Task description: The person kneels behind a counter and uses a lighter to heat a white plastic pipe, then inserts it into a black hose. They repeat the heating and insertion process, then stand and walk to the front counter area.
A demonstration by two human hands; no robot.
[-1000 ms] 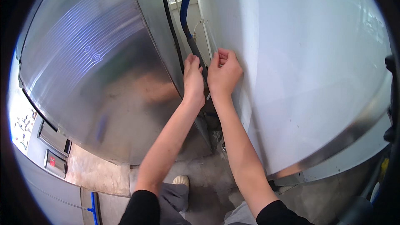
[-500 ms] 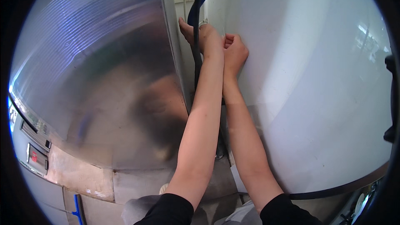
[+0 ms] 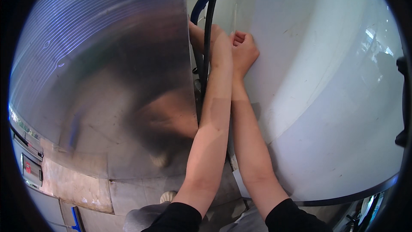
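Both my arms reach forward into a narrow gap between a shiny metal panel (image 3: 128, 73) on the left and a glossy white panel (image 3: 326, 86) on the right. My left hand (image 3: 198, 36) bends leftward past the metal panel's edge, which hides its fingers. A black hose (image 3: 209, 21) crosses in front of its wrist, and a blue hose (image 3: 198, 7) hangs just beyond. Against the white panel, my right hand (image 3: 244, 53) is closed with curled fingers. What they hold, if anything, is too small to make out. A thin pale strip (image 3: 235, 15) runs upward just above those fingers.
Dark fittings (image 3: 196, 71) sit low in the gap. A dark trim (image 3: 347, 198) edges the white panel's bottom. Tiled floor (image 3: 128, 193) lies below, with a blue-headed squeegee (image 3: 76, 219) at lower left. A framed board (image 3: 31, 169) stands at far left.
The metal panel's edge has shifted right in view and now covers my left fingers, which showed stretched out before. My right hand stays curled at nearly the same spot.
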